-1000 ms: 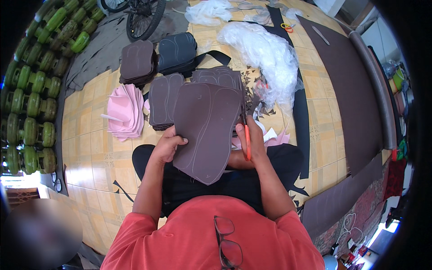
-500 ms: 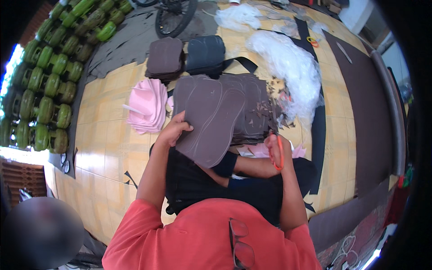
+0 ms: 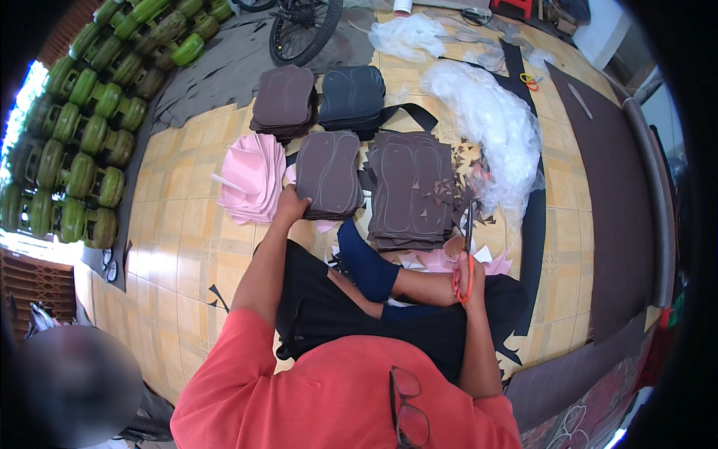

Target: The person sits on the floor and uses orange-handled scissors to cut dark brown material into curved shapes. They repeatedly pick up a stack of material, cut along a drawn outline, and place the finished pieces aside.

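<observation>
My left hand point(image 3: 290, 204) is at the near left corner of a stack of brown sheets point(image 3: 327, 170) with rounded corners and pale curved outlines. Its thumb lies over the top sheet's edge and the fingers are partly hidden, closed on that sheet. In my right hand point(image 3: 467, 282), above my right knee, are orange-handled scissors point(image 3: 470, 232), their blades pointing away from me. Beyond them is a second pile of brown sheets point(image 3: 407, 176), rougher at the edges and also marked with curved lines. Small dark triangular offcuts point(image 3: 441, 188) lie on and beside that pile.
Pink sheets point(image 3: 253, 176) are stacked at the left. Farther off stand a brown stack point(image 3: 284, 97) and a black stack point(image 3: 351, 96). Crumpled clear plastic point(image 3: 486, 112) lies at the right, near a long brown roll point(image 3: 649, 202). Green gas cylinders point(image 3: 78, 135) line the left side.
The brown sheet in my left hand has gone from above both piles onto the left stack. The scissors have swung from pointing up beside the sheet to stand out over the offcuts.
</observation>
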Motion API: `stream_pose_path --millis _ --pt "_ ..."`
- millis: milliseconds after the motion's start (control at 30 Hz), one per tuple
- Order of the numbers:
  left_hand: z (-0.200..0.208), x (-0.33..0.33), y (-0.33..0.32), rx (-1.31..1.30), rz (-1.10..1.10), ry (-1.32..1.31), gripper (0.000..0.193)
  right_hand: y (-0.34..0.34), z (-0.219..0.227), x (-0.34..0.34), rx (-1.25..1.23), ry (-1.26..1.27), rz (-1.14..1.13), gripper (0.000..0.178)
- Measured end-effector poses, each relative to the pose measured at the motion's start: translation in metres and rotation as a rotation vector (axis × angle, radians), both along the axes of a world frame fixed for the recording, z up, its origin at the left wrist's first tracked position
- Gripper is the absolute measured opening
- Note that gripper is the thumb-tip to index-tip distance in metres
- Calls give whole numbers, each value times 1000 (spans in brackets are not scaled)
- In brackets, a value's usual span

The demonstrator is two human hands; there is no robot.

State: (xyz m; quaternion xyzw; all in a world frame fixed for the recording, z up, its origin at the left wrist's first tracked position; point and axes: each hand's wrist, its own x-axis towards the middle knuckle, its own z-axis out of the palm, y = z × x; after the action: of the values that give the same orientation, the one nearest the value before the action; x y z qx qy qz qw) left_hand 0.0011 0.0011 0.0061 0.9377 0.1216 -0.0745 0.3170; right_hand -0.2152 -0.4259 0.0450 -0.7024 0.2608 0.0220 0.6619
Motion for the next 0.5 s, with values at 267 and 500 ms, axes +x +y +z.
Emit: stream_pose_path --millis 267,500 --pt "32 -28 -59 376 -31 -255 47 -1 -8 3 8 39 19 44" --pt "39 -62 -182 98 -496 -310 47 0 -9 5 -6 60 22 48"
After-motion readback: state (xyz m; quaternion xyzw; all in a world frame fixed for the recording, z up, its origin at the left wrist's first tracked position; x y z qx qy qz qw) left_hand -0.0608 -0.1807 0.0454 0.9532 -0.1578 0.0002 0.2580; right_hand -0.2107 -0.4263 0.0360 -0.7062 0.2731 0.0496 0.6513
